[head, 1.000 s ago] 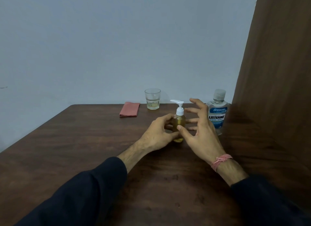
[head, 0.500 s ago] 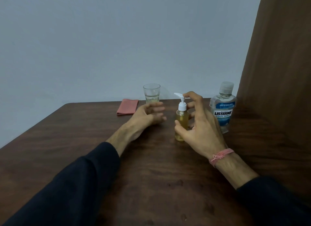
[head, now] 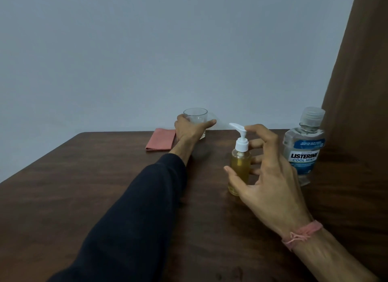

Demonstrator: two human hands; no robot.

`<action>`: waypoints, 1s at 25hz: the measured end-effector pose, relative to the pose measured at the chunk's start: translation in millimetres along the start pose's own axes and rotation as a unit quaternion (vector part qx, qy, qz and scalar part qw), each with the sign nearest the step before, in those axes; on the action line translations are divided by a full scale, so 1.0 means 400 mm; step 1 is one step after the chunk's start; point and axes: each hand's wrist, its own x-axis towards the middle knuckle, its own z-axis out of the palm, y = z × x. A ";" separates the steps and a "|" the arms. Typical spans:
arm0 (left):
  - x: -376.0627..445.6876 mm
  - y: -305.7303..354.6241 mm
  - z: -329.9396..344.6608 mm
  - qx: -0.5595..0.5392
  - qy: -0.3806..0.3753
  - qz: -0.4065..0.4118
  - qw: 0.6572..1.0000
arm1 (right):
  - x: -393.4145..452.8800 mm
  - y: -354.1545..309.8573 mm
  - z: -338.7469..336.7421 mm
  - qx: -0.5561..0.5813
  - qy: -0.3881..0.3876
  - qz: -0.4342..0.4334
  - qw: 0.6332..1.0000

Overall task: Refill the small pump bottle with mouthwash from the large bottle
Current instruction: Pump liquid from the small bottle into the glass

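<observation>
glass (head: 196, 118) left of pump bottle (head: 240, 166) is gripped by left hand (head: 190, 129); right hand (head: 263, 170) spread loosely round pump bottle, nothing clasped; likely pre-refill step; pump must be unscrewed next.

Single head-worn wide-angle view, looking forward and slightly down across the wooden table (head: 84, 197) from its near edge. Faces the pale wall beyond the table's far edge. Close above the table, forearms entering from below. No second view to overlap.
</observation>
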 end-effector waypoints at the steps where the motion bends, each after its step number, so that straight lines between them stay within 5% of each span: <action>1: 0.006 -0.004 0.009 0.004 0.013 0.004 1.000 | 0.000 0.000 0.003 0.008 0.002 -0.006 1.000; 4: -0.019 -0.011 0.007 -0.004 0.005 0.014 1.000 | -0.001 0.001 0.006 0.032 0.012 -0.029 0.999; 12: -0.392 -0.014 -0.201 -0.028 -0.159 0.124 0.979 | -0.016 -0.052 -0.008 0.107 0.013 -0.027 0.994; 18: -0.530 -0.017 -0.295 0.043 -0.134 0.244 0.960 | -0.029 -0.072 -0.011 0.161 -0.035 -0.041 0.986; 25: -0.509 -0.022 -0.306 0.054 -0.108 0.239 0.963 | -0.028 -0.084 -0.007 0.178 -0.057 -0.019 0.982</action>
